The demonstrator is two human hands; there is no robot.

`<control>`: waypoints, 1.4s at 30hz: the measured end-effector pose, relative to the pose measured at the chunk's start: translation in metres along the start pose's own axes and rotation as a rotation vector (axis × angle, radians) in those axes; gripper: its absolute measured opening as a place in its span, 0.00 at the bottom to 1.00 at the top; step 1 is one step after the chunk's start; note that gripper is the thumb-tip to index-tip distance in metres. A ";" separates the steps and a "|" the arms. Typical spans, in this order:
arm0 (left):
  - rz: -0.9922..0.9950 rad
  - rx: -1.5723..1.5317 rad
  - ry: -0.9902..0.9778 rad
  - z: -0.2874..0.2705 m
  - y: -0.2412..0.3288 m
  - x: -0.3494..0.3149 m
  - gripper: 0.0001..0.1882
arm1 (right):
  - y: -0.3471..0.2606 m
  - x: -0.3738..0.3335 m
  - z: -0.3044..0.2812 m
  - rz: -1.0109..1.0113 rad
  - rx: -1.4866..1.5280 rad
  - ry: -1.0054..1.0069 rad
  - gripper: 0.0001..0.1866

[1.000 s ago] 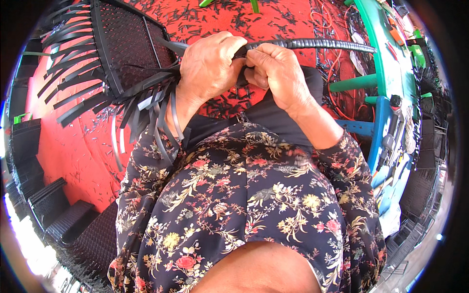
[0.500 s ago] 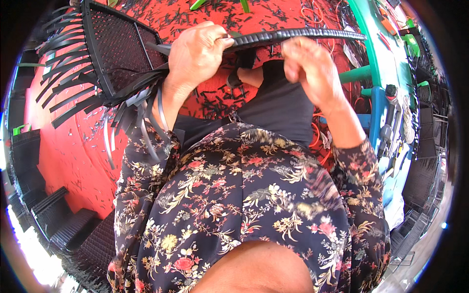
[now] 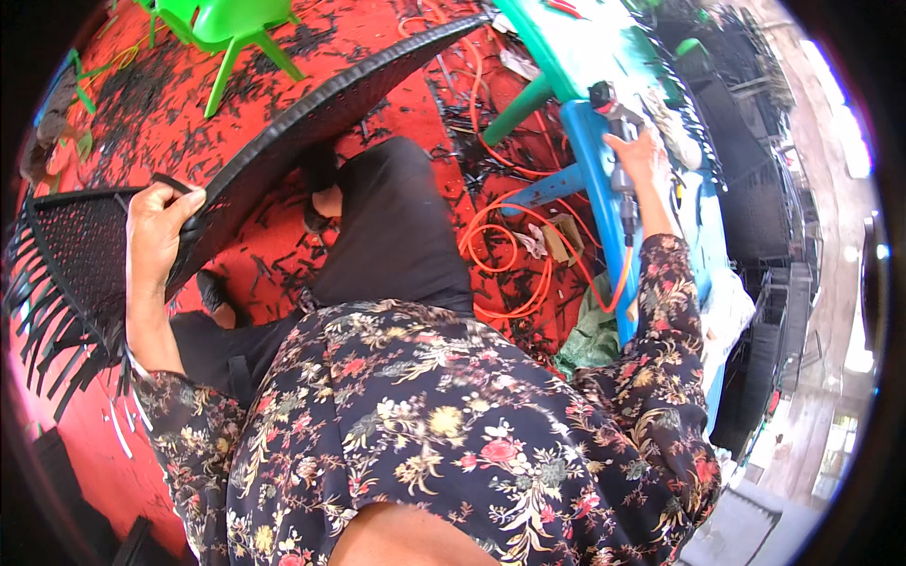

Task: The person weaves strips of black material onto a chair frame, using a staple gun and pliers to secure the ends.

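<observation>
Black woven panel [image 3: 311,118] sits across the wearer's front, slanting from the left hand [image 3: 157,226] up toward the green table [image 3: 528,42]; can't tell whether the far end touches it. Left thumb and fingers pinch the rim, closed tight. Right hand [image 3: 644,162] is on a black hand tool [image 3: 623,179] at the edge of the blue table [image 3: 582,137], thumb stretched out over the body; other fingers mostly hidden, so can't tell how closed the grip is

Risks:
- one-handed hold at the near end only: panel could pivot or slip if the pinch loosens
- orange hose [image 3: 624,278] runs from the tool's tail and loops over the red floor [image 3: 104,481]; a snag could yank the tool off the table edge
- loose strips [image 3: 49,304] at the panel's left end could catch on the sleeve
- scraps [image 3: 132,85] underfoot, slip hazard
</observation>
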State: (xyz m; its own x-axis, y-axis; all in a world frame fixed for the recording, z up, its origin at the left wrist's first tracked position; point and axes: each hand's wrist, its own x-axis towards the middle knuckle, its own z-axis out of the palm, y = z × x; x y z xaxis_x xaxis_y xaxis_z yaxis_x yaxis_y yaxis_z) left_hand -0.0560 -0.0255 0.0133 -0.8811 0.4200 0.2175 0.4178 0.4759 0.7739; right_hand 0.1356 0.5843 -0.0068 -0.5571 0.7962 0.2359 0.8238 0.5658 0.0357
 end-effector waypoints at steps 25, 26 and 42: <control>-0.028 0.070 0.008 0.032 0.000 0.021 0.19 | -0.145 -0.163 -0.162 -0.592 1.115 -0.811 0.30; -0.063 0.093 -0.024 0.030 0.000 0.025 0.17 | -0.162 -0.176 -0.166 -0.669 1.170 -0.897 0.30; 0.499 0.241 0.226 0.079 -0.030 0.060 0.19 | -0.232 -0.213 -0.163 -0.758 1.171 -1.213 0.11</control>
State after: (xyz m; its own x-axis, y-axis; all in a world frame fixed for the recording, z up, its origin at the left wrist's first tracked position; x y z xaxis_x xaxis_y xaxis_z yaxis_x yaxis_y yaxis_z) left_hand -0.1039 0.0465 -0.0434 -0.5799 0.4758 0.6613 0.8084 0.4365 0.3948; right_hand 0.0805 0.2483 0.0927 -0.9247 -0.2695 -0.2688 0.2018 0.2517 -0.9465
